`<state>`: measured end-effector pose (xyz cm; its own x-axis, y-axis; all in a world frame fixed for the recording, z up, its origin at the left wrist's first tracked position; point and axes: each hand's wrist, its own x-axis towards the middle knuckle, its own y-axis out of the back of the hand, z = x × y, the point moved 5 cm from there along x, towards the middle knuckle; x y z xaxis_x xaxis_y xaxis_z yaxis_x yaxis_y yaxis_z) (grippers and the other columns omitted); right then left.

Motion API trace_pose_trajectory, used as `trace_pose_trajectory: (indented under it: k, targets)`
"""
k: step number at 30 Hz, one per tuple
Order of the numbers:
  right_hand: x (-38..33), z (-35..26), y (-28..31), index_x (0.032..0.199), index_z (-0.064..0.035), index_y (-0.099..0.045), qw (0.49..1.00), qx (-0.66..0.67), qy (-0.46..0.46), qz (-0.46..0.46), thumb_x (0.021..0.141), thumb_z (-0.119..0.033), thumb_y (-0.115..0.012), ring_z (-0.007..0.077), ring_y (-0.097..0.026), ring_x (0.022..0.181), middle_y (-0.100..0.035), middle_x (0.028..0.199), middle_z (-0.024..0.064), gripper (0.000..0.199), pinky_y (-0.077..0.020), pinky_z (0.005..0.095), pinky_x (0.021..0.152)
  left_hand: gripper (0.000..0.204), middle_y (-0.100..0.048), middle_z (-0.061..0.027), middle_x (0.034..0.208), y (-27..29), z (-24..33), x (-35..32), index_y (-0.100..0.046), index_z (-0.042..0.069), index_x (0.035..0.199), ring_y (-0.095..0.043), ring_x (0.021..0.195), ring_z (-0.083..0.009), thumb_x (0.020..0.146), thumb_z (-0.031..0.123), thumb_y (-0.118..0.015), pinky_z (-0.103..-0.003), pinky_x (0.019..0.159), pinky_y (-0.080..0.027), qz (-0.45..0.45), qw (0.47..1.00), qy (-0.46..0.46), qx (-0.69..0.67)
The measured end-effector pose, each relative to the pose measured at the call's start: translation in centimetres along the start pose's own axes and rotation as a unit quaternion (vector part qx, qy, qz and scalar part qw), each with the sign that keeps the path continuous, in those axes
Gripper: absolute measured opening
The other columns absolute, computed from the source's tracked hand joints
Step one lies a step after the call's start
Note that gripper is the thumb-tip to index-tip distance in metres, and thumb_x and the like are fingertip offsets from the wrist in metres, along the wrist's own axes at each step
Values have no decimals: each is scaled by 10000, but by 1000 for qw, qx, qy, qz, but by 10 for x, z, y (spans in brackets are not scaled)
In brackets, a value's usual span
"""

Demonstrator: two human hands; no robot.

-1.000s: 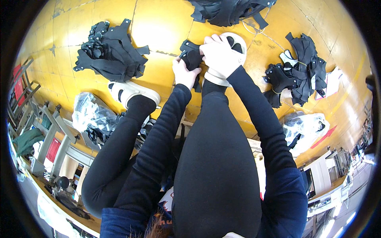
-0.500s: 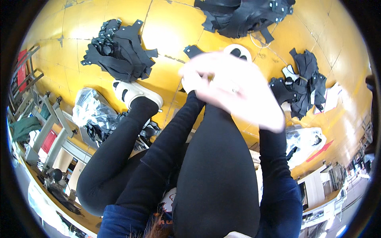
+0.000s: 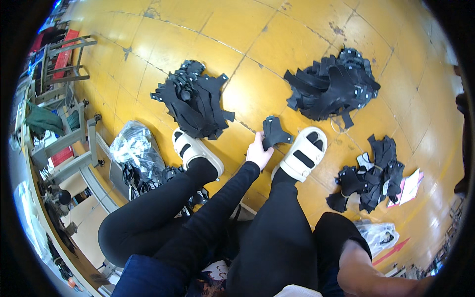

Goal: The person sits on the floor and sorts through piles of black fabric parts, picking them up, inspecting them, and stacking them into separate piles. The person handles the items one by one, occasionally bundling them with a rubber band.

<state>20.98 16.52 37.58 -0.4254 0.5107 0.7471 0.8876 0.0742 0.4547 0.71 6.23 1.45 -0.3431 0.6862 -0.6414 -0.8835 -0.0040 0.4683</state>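
The yellow tiled floor (image 3: 277, 39) fills most of the view, scuffed and crossed by dark seams. On it lie three heaps of black cut fabric pieces: a big pile (image 3: 334, 84) at upper right, another pile (image 3: 195, 104) at upper left, and a smaller heap (image 3: 371, 180) at right, just beside some white and pink papers (image 3: 408, 187). The person sits with legs in black trousers stretched out, feet in white sandals: the left sandal (image 3: 195, 151) just below the upper-left pile, the right sandal (image 3: 303, 159) between the two hands' sides of the view. A crumpled clear plastic bag (image 3: 134, 151) sits at left near the left knee, and a second clear bag (image 3: 378, 235) lies at lower right. The left hand (image 3: 258, 151) reaches forward between the sandals, its fingers closed on the edge of a single black fabric piece (image 3: 274, 132), which rests on the floor just left of the right sandal. The right hand is out of view; only its bare forearm (image 3: 371, 277) shows at the lower edge.
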Motion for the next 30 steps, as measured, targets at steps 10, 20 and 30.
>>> trace_pose_trajectory:
  k: [10, 20, 30]
  targets:
    - [-36, -56, 37, 1557, -66, -255, 768, -297, 72, 562, 1085, -183, -343, 125, -210, 1498, -323, 1596, 81, 494, -193, 326, 1230, 634, -512, -203, 1362, 183, 46, 13, -381, -36, 1485, -476, 1308, -301, 877, 14, -555, -360, 1125, -331, 483, 853, -186, -69]
    - [-38, 15, 16, 915, -54, -646, 976, 112, -102, 156, 889, -92, -627, 190, -604, 867, -653, 926, 77, 51, -442, 367, 777, 1191, -161, -299, 1600, 265, -64, 100, -128, -77, 1541, -130, 1501, -411, 714, 424, -824, -450, 1230, -109, 306, 926, -42, 218]
    - [-245, 31, -11, 1012, 9, -690, 785, -197, -586, 32, 881, 21, -641, 252, -672, 920, -688, 1028, 129, 140, -520, 310, 806, 966, -135, -275, 1564, 245, 1, 55, -227, 47, 1543, -195, 1439, -438, 822, 365, -786, -534, 1177, -222, 571, 794, -142, 152]
